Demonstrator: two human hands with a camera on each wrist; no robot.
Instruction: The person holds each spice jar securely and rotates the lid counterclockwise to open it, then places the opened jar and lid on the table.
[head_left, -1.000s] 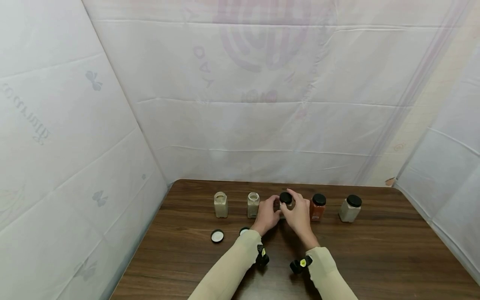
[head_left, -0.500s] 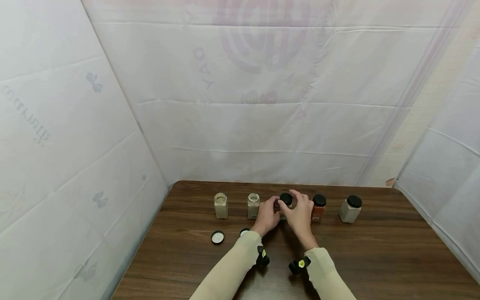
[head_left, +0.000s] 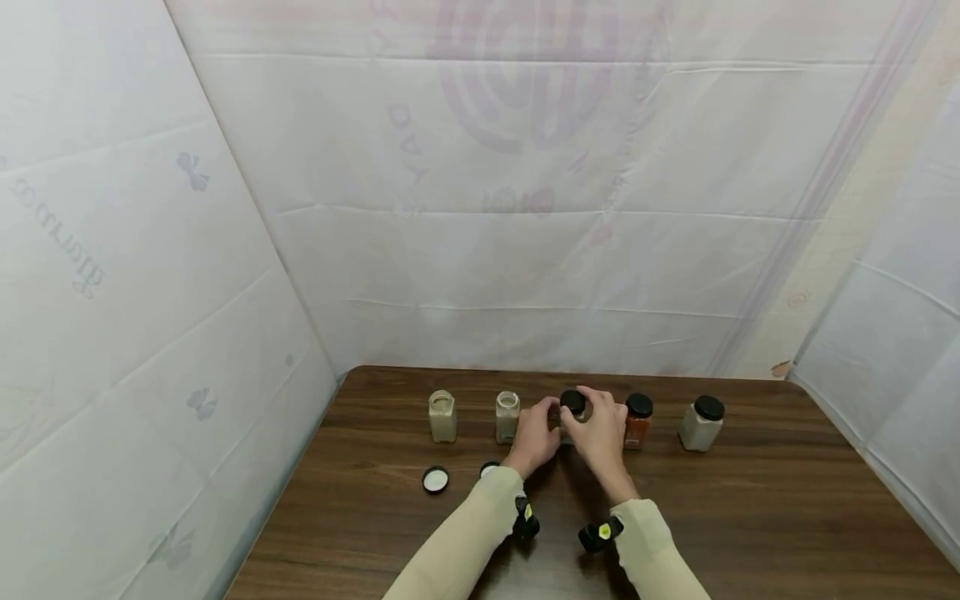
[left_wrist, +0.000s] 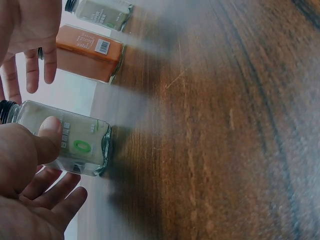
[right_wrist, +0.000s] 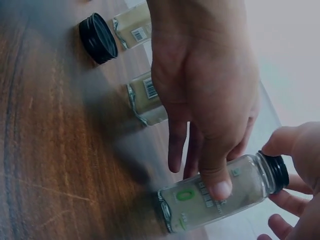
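Observation:
A square glass jar (right_wrist: 220, 197) of pale powder stands on the table, with a black screw lid (head_left: 572, 402) at its top. My left hand (head_left: 536, 435) grips the jar body from the left, its thumb across the green-printed label in the left wrist view. From the right, my right hand (head_left: 597, 429) pinches the lid between thumb and fingers. In the right wrist view the lid sits at the jar's neck, with glass threads showing below it. To the right, close by my right hand, stands a lidded jar of orange-red powder (head_left: 638, 423).
Two lidless jars of pale powder, a left one (head_left: 442, 417) and a nearer one (head_left: 507, 417), stand left of my hands. A black lid (head_left: 435, 479) lies white side up in front; another lid (head_left: 489, 469) is partly behind my left sleeve. A lidded pale jar (head_left: 701, 425) stands far right.
My right fingers shift slightly around the lid, loosening and then closing on it again. My left hand stays on the jar. The view tips up slightly.

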